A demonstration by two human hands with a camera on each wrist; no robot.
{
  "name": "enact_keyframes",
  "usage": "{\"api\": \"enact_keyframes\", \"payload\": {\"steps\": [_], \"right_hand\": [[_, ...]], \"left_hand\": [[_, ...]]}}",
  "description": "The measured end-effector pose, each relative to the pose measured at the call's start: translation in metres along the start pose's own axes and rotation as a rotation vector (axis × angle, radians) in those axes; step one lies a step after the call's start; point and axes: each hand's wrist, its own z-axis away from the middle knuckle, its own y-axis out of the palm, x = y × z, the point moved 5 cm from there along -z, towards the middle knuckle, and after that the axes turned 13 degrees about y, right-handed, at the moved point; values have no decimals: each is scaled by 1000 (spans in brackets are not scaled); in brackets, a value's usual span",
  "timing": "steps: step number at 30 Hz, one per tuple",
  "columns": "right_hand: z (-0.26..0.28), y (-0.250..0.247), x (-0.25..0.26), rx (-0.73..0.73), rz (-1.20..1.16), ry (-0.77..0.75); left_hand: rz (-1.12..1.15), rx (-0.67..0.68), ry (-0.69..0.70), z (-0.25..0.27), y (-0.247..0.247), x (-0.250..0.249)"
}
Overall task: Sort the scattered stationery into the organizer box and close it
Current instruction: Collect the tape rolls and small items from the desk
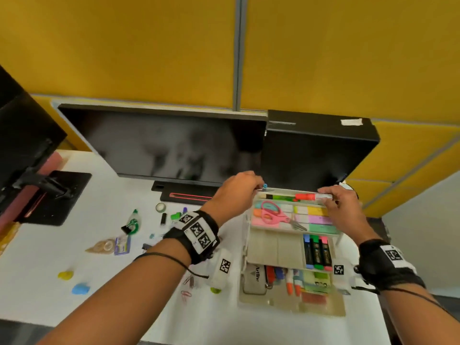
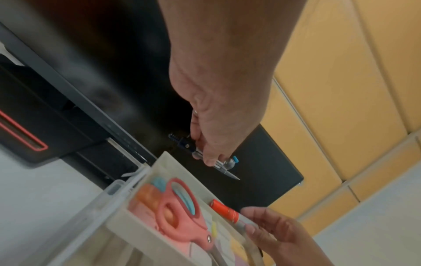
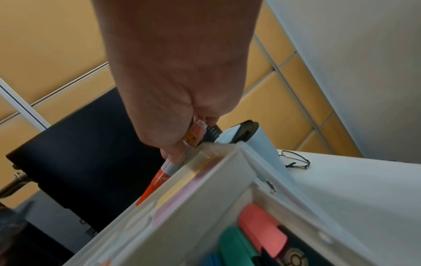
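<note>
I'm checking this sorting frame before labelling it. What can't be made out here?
- Left hand: head view, its back hides the fingertips; the left wrist view shows them pinching a compass.
- Right hand: palm hides the marker end.
- Organizer box: near edge blurred; bottom tier half under the trays.
- Small items left of the box: too small to name.
- Glasses: partly behind the box lid.

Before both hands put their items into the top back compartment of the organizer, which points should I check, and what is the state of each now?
1. Left hand grips the compass: ok.
2. Compass needle tip bare, clear of the right hand: ok.
3. Right hand pinches the orange marker: ok.
4. Organizer box trays open: ok.
5. Room left beside the green marker: cannot tell.
6. Loose paper clips on the table sorted: not ok.
</note>
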Motion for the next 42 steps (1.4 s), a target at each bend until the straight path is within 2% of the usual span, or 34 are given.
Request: {"api": "enact_keyframes", "payload": {"steps": [5, 10, 19, 26, 32, 35, 39, 42], "right_hand": [[-9, 4, -7, 0, 10, -30], [-10, 6, -13, 4, 11, -43], [-8, 3, -1, 36, 13, -57], [-5, 10, 11, 19, 45, -75], [-2, 25, 29, -12, 118, -226], [-2, 28, 33, -46, 107, -164], [29, 34, 56, -112, 31, -124], [75, 63, 95, 7, -37, -213]], "left_hand": [[-80, 142, 7, -44, 33, -27], [-127, 193, 3, -58, 50, -38], [-81, 198, 2, -61, 67, -40], [-98, 173, 14, -54, 60, -29], [28, 138, -10, -19, 44, -6], [36, 88, 1, 9, 33, 9], [42, 21, -87, 61, 20, 42], [101, -2, -166, 112, 13, 73]]}}
